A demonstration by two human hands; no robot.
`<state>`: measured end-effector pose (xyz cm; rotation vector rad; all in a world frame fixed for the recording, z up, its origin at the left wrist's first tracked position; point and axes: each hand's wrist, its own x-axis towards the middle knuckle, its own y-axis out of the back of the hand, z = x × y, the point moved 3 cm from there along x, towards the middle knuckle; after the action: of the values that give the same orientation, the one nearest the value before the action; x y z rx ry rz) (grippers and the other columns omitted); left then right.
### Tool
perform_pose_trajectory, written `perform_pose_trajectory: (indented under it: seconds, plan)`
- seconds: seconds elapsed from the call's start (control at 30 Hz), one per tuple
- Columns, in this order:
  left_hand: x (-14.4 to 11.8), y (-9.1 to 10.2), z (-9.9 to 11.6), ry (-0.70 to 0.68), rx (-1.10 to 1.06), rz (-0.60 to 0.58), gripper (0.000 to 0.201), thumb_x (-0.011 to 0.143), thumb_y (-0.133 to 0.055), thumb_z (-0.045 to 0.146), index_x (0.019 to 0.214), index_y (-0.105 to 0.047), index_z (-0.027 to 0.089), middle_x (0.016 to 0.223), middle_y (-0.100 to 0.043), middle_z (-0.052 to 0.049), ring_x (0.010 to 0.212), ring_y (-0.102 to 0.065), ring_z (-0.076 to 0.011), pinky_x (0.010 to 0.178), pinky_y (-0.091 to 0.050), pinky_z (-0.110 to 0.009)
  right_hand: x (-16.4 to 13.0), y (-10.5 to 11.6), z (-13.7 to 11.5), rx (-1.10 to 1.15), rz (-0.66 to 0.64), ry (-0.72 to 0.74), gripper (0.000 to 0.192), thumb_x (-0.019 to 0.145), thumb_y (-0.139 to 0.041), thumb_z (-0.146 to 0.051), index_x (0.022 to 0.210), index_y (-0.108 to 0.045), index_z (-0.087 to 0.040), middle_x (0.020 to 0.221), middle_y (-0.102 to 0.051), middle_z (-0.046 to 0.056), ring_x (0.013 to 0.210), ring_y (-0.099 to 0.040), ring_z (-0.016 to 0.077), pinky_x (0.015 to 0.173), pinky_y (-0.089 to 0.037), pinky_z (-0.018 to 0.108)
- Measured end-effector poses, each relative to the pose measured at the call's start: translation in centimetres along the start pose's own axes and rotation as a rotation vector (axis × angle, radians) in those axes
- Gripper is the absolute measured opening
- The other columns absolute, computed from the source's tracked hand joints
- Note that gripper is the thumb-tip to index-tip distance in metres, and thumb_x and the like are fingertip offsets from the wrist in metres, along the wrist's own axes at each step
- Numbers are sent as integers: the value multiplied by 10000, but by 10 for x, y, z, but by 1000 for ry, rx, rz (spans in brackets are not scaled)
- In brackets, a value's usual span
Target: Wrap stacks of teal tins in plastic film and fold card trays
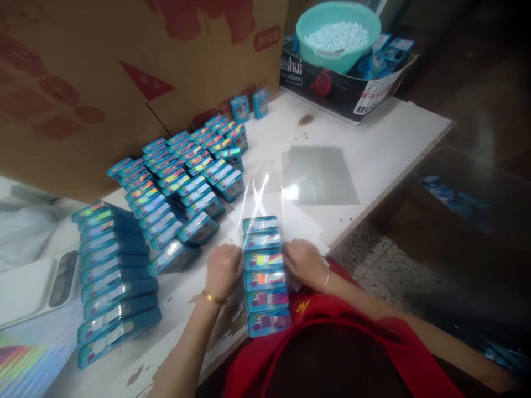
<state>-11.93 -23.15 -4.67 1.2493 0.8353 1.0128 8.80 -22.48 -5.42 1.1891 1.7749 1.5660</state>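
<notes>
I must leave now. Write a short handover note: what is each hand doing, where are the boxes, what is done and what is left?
Left hand: pressed against the left side of the row of six blue boxes, on clear film.
Right hand: against the row's right side; whether the fingers grip cannot be told.
Done: six boxes are lined up between the hands.
Left: the film is not yet closed around them. Many loose boxes and a long row lie to the left on the table.

Dim, soft-focus, glare on plastic film
</notes>
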Motion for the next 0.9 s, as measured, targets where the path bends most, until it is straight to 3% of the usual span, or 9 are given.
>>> perform_pose_trajectory:
  seconds: [0.13, 0.3, 0.47, 0.67, 0.9]
  plan:
    - [-46, -1, 7, -30, -66, -18, 306, 883, -363, 222, 643, -549, 191, 659, -570, -77, 646, -489, -201, 617, -333, -337, -22, 0, -9, 67, -33, 225, 207, 863, -426, -207, 683, -523, -174, 607, -538, 37, 567, -416, 154, 590, -227, 302]
    - [-89, -3, 28, -38, -94, -6, 312, 887, -363, 201, 644, -559, 188, 639, -566, -63, 627, -478, -192, 598, -333, -329, -33, -3, -6, 95, -91, 349, 196, 841, -425, -199, 677, -529, -173, 587, -534, 28, 536, -404, 143, 561, -197, 305]
    - [-112, 0, 52, -54, -111, -18, 294, 873, -384, 193, 655, -581, 186, 680, -600, -79, 686, -528, -207, 612, -355, -338, -37, -5, -12, 64, -204, 471, 174, 810, -451, -205, 680, -562, -173, 580, -572, 40, 524, -455, 154, 539, -195, 308]
    - [-131, -2, 83, 34, -177, 114, 293, 897, -386, 243, 709, -605, 193, 698, -629, -83, 705, -558, -215, 613, -387, -339, -41, -1, -20, 53, -330, 406, 140, 789, -497, -201, 726, -613, -155, 624, -635, 75, 547, -526, 166, 528, -232, 298]
    - [-164, -22, 131, 28, -190, 202, 426, 980, -281, 267, 715, -607, 196, 668, -636, -18, 661, -545, -147, 630, -362, -300, -64, 16, -11, 198, -557, 718, 154, 772, -520, -180, 704, -658, -172, 626, -665, 74, 514, -530, 162, 501, -205, 297]
